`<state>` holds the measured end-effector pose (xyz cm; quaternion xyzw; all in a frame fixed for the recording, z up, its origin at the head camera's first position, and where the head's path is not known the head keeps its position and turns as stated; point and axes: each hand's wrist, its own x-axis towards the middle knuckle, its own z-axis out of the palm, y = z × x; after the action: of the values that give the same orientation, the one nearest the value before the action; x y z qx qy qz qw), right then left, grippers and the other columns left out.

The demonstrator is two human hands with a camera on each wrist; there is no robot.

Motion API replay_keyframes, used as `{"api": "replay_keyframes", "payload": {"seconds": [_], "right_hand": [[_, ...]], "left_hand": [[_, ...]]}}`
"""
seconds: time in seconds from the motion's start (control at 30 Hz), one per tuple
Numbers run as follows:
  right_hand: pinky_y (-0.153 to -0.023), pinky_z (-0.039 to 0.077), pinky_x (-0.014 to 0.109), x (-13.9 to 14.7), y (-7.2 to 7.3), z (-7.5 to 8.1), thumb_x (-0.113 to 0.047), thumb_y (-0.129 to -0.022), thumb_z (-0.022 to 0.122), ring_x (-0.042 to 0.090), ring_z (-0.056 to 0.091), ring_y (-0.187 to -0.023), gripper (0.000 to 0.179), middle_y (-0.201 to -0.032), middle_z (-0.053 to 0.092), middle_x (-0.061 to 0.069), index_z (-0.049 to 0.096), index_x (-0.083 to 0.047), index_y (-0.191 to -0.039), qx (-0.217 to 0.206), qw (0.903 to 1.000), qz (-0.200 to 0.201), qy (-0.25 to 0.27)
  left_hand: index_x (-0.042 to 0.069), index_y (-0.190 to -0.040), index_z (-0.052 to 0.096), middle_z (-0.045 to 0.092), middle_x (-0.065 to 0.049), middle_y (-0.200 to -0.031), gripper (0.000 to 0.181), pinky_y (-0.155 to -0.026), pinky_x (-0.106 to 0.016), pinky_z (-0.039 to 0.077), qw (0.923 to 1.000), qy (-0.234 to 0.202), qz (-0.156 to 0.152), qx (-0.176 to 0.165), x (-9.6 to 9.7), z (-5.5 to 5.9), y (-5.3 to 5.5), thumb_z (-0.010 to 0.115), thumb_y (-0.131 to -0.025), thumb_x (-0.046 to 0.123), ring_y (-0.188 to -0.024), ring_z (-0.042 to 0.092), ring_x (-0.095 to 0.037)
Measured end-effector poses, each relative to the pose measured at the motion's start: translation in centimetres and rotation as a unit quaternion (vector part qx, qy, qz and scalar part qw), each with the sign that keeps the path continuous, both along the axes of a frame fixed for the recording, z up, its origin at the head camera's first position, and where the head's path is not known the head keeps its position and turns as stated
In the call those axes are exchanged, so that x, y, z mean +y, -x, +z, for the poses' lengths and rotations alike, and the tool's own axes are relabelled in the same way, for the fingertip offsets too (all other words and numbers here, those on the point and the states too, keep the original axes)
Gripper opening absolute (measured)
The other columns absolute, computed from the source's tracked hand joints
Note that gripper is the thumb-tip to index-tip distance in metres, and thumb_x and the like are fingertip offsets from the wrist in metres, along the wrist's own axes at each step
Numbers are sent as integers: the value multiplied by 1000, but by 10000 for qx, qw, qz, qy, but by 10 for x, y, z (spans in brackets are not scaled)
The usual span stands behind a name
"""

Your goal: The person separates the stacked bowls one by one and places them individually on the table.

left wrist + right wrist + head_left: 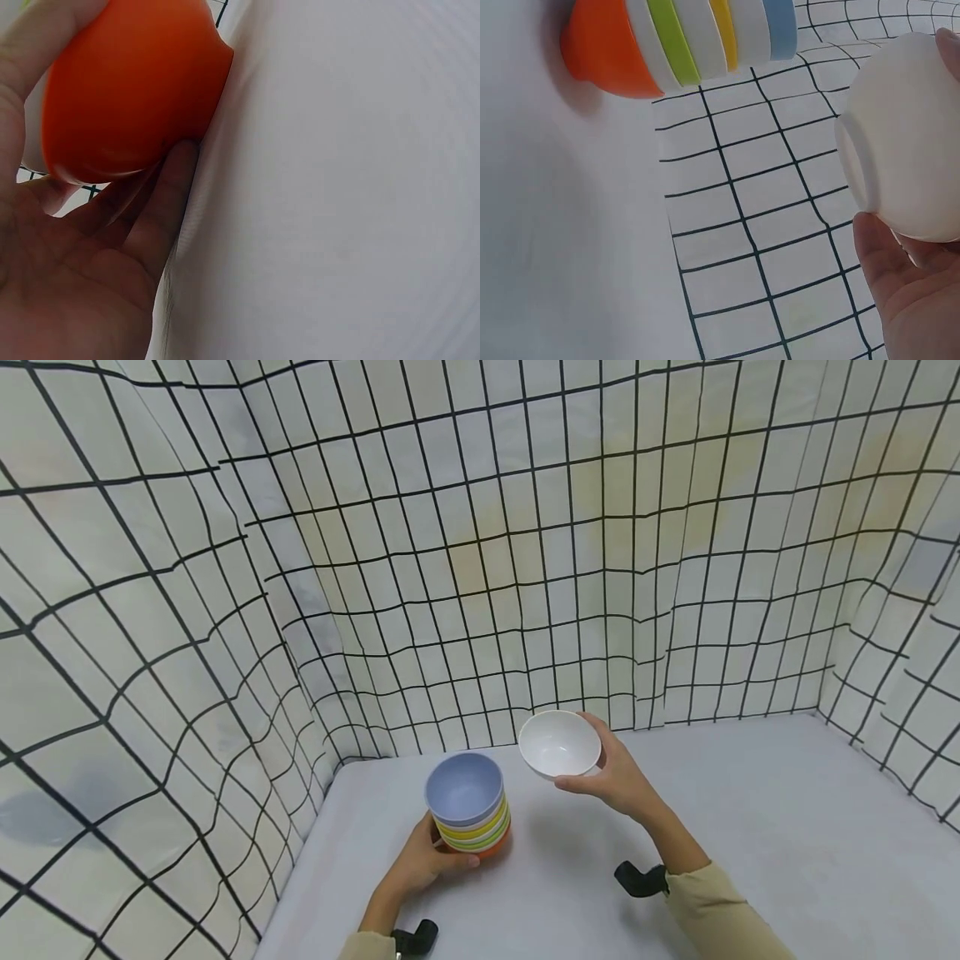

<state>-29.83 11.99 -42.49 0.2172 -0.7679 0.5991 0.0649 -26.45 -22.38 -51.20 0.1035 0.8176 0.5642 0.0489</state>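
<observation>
A stack of nested bowls (474,837) stands upright on the white table. The top one is a blue bowl (465,789); white, yellow and green rims show under it, and an orange bowl (139,90) is at the bottom. My left hand (423,862) grips the stack low down, thumb on one side and fingers on the other, around the orange bowl. To the right of the stack, my right hand (618,777) pinches a white bowl (558,743) by its side, off the table. That bowl is tilted, its inside facing the head camera.
A white wall with a black grid (480,560) rises behind and to the left of the table (787,827), and another stretch stands at the right. Black wrist devices (641,878) are on both arms, below beige sleeves' cuffs (712,902).
</observation>
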Motion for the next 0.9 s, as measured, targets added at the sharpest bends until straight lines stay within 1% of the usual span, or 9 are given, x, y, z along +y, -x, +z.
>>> {"api": "replay_keyframes", "payload": {"seconds": [0.27, 0.4, 0.5, 0.7, 0.77, 0.9], "right_hand": [[-98, 57, 45, 12, 8, -5, -20, -74, 93, 38, 56, -128, 104, -150, 46, 13, 31, -18, -157, 38, 9996, -211, -159], [-100, 57, 46, 18, 11, -6, -20, -75, 92, 39, 54, -131, 105, -152, 43, 14, 29, -16, -158, 1, 9992, -323, -225], [-100, 56, 47, 24, 13, -10, -20, -75, 92, 39, 52, -132, 105, -152, 42, 14, 29, -16, -158, -37, 9989, -397, -255], [-97, 56, 44, 38, 20, -22, -26, -76, 91, 39, 51, -131, 105, -152, 43, 17, 28, -14, -159, -132, 9959, -703, -549], [-97, 55, 46, 43, 23, -27, -27, -78, 91, 39, 51, -131, 104, -151, 43, 18, 27, -12, -159, -194, 9947, -795, -627], [-103, 52, 51, 55, 30, -36, -32, -78, 90, 39, 47, -135, 106, -154, 40, 19, 24, -12, -160, -404, 9912, -1008, -752]], "left_hand": [[22, -152, 40, 55, -4, -149, 101, -119, -56, 41, 10000, -10, -3, -11, -1, -2, 0, 97, -68, 20, -142, 50, -34], [22, -152, 40, 54, -4, -149, 102, -120, -57, 40, 10000, -54, 1, -47, 0, -2, 1, 96, -68, 19, -142, 49, -34], [22, -152, 40, 55, -4, -149, 101, -120, -57, 39, 9999, -82, -1, -60, 0, -3, 1, 96, -68, 19, -142, 49, -34], [23, -152, 40, 54, -3, -149, 101, -121, -58, 38, 9999, -81, -16, -64, -1, -2, 0, 96, -68, 20, -143, 48, -34], [23, -152, 40, 54, -4, -149, 101, -121, -57, 39, 9999, -95, -27, -65, -2, -1, -1, 96, -68, 19, -143, 48, -34], [22, -152, 41, 56, -4, -148, 99, -120, -55, 41, 9998, -163, -55, -88, -1, -1, 0, 96, -69, 18, -141, 50, -32]]}}
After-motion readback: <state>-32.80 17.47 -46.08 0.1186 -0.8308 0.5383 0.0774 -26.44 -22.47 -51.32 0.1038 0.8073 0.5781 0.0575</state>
